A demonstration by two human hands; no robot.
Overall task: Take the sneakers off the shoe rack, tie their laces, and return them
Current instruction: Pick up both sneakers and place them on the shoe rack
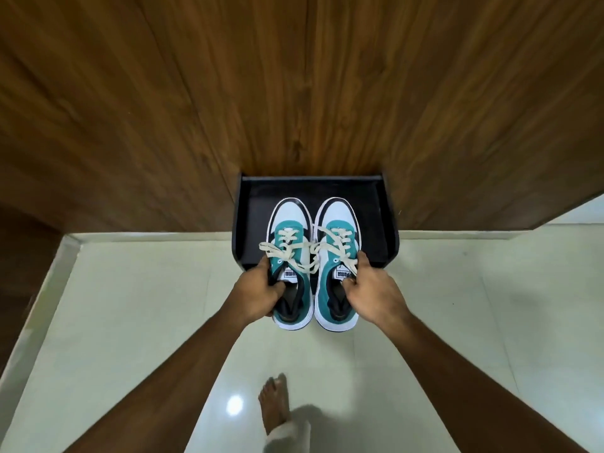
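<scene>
I'm gripping each teal-and-white sneaker point(289, 263), cream laces point(294, 253) loose, left hand point(261, 291) and right hand point(371, 289) fingers clamped on collars.

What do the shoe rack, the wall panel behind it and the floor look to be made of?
Shoe rack: probably black-painted board or plastic, matte, flat black with no grain showing. Wall panel: wood or wood-look laminate, brown grain streaks, satin. Floor: glossy pale tiles, with grout lines and a lamp's reflection.
</scene>
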